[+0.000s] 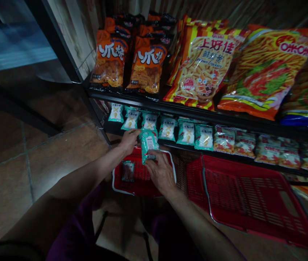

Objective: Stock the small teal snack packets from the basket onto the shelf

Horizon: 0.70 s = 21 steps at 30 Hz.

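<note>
With right hand (161, 171) mostly closed, pinching lower right part of small turquoise plastic snack packet (148, 140) with pale printed panel between thumb and fingers. With left hand (130, 140) half curled, placing fingertips at packet's upper left edge, seemingly touching; can't tell if gripping. Holding packet over far rim of white-rimmed red plastic basket (142, 183), printed panel facing up to camera. Inside basket, toward left: dark reddish-brown plastic packet (128, 171). Just beyond basket, on low black shelf: row of small turquoise-and-white packets (168, 127), continuing right of basket with small red-and-white packets (243, 143). Higher up beyond basket, on black upper shelf (143, 101): glossy orange-and-black snack bags (148, 65); farther right, red-and-yellow striped prawn cracker bag (202, 65) and large orange-edged snack bag (270, 72) with shrimp picture. Right of basket: larger-looking red slotted plastic basket (251, 203) with thin metal handle. Left of basket: brown tiled floor (61, 156). On near side of basket: dark purple trousers (72, 232)
</note>
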Available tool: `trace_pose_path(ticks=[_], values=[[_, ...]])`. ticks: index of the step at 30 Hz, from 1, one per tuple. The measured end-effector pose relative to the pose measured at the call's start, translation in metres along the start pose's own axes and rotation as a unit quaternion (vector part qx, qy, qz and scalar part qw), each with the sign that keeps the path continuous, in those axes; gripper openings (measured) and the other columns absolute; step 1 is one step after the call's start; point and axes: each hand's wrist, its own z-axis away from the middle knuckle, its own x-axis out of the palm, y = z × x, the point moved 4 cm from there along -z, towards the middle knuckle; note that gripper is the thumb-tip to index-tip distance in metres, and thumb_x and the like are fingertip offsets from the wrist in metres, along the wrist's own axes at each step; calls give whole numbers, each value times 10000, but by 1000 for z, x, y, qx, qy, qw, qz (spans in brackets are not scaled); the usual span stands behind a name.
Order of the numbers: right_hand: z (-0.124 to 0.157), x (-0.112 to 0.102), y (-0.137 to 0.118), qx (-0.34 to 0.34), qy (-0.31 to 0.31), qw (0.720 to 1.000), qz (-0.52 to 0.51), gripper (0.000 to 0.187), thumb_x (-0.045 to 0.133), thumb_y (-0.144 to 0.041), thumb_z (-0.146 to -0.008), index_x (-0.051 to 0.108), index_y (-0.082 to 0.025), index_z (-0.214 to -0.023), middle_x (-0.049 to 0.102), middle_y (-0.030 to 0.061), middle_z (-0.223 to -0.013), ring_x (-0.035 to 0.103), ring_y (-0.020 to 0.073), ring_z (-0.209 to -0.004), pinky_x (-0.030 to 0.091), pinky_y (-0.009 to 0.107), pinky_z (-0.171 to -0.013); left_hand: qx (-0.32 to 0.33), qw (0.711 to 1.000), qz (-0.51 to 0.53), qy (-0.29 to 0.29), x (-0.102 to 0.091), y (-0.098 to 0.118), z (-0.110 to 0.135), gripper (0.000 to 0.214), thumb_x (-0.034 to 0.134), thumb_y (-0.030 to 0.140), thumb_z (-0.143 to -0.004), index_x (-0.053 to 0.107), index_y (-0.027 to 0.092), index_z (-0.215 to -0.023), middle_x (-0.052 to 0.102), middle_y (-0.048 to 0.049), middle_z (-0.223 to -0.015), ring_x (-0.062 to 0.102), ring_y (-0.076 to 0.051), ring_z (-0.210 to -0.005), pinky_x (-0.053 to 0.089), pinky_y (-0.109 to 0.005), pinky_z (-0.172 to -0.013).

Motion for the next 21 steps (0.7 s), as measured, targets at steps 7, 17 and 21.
trace_pose_path(ticks=[7, 17, 21], values=[[-4, -8, 1, 11, 44, 995, -84, 95, 595, -254, -834, 655, -249, -909, 602, 82, -1107, 527, 241, -1094, 457, 432, -950, 22, 998, -21, 50, -6, -1, -7, 146, 678, 248, -622, 565, 162, -654, 518, 57, -540, 467, -68, -455, 383, -209, -477], [2, 5, 69, 444, 156, 710, -524, 378, 698, -529, -690, 675, -261, -956, 692, 32, -1070, 622, 205, -1026, 497, 357, -878, 24, 997, -29, -73, 5, -11, -1, 188, 726, 284, -601, 624, 155, -693, 588, 28, -608, 511, -87, -531, 402, -215, -532], [-3, 5, 68, 457, 154, 648, -590, 345, 799, -486, -577, 689, -263, -815, 721, 2, -944, 661, 177, -909, 529, 316, -807, 50, 989, -76, -118, 11, -17, 2, 193, 717, 323, -623, 643, 154, -682, 593, 31, -631, 505, -84, -581, 404, -213, -582]])
